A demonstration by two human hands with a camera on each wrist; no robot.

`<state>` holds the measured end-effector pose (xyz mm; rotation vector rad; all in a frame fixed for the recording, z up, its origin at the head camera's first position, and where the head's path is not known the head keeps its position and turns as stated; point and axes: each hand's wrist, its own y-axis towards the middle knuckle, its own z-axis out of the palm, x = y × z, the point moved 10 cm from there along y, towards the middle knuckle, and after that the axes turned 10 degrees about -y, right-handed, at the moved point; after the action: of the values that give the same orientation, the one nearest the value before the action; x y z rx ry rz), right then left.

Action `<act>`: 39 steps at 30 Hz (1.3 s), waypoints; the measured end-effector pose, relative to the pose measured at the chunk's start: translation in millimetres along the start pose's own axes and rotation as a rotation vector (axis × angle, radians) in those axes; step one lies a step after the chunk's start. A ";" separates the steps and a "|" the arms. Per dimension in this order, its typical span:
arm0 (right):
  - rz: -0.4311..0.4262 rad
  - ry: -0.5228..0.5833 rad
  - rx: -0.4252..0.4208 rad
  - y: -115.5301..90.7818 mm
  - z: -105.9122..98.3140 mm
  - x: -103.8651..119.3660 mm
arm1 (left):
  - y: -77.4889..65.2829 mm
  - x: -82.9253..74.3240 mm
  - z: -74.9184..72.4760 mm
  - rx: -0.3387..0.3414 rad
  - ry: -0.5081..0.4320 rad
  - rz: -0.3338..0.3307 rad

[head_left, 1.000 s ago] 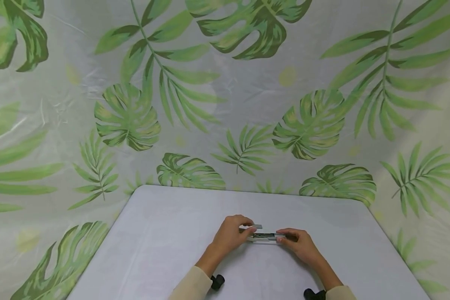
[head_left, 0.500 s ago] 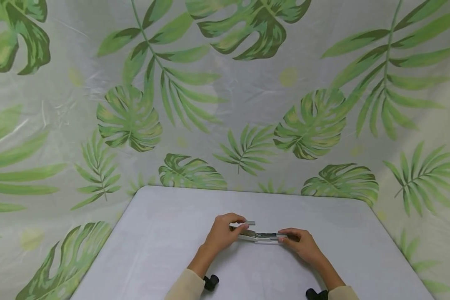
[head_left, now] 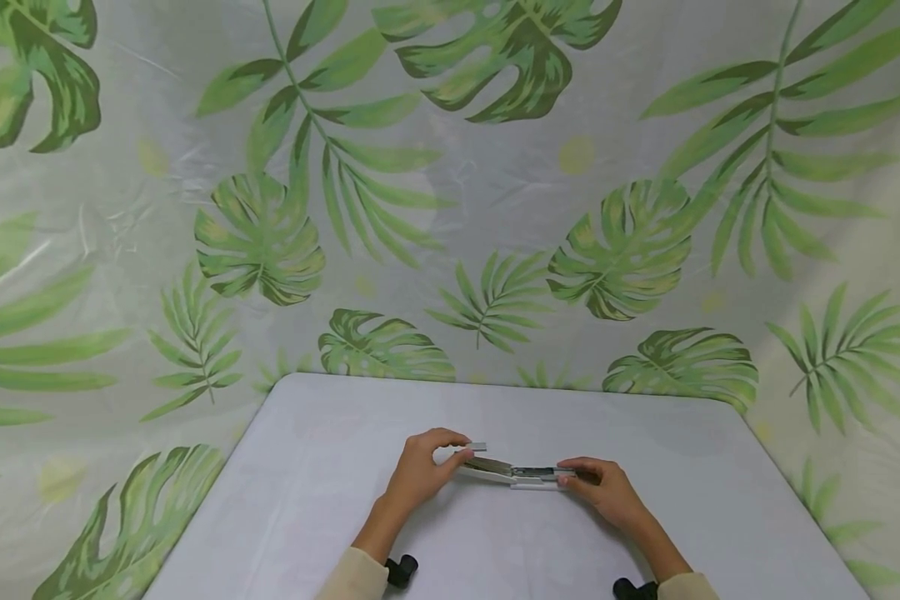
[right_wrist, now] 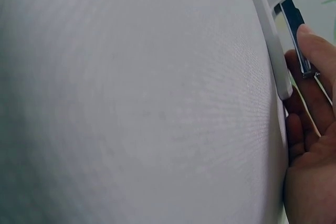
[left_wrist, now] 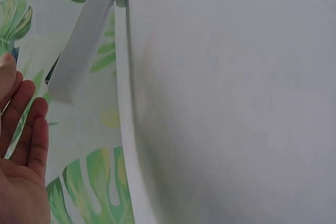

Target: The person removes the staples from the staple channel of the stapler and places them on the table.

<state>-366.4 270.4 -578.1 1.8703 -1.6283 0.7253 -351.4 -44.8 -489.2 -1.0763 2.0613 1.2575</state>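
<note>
A white stapler (head_left: 489,477) lies spread out on the table, its top cover swung back to the left and its dark magazine (head_left: 534,472) exposed. My left hand (head_left: 423,463) pinches a short grey strip of staples (head_left: 477,447) between thumb and fingers, just above the end of the cover. In the left wrist view the cover (left_wrist: 84,45) slants up beside the fingers, apart from them. At the stapler's other end, my right hand (head_left: 606,490) grips the magazine with thumb and fingers; the right wrist view shows the thumb on the dark magazine (right_wrist: 294,24) over the white base (right_wrist: 273,51).
The white table (head_left: 330,450) has rounded far corners. Behind it hangs a leaf-patterned sheet (head_left: 495,208). A black wrist camera mount (head_left: 402,572) sits at the left wrist, another mount (head_left: 633,589) at the right.
My left hand has moved left with the staple strip, away from the magazine, uncovering more of the stapler's raised cover. My right hand has stayed nearly in place on the stapler.
</note>
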 end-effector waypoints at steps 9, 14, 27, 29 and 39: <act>0.002 -0.027 -0.014 -1.5 -7.6 2.2 | -2.3 11.3 -15.3 -0.033 -0.024 -0.020; 0.002 -0.013 -0.007 -1.2 -9.1 2.0 | -6.0 16.9 -23.2 -0.045 -0.039 -0.035; -0.001 -0.003 -0.005 0.3 -4.7 2.2 | -16.6 39.8 -48.3 -0.047 -0.049 -0.127; 0.000 0.004 -0.001 0.4 -2.5 2.1 | -18.7 45.3 -51.0 -0.034 -0.058 -0.144; 0.006 0.005 -0.004 -1.0 -1.0 3.8 | -29.7 69.4 -48.6 0.054 -0.082 -0.195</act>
<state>-364.9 268.6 -574.8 1.8604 -1.6323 0.7281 -366.7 -121.5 -533.1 -1.1505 1.8693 1.1248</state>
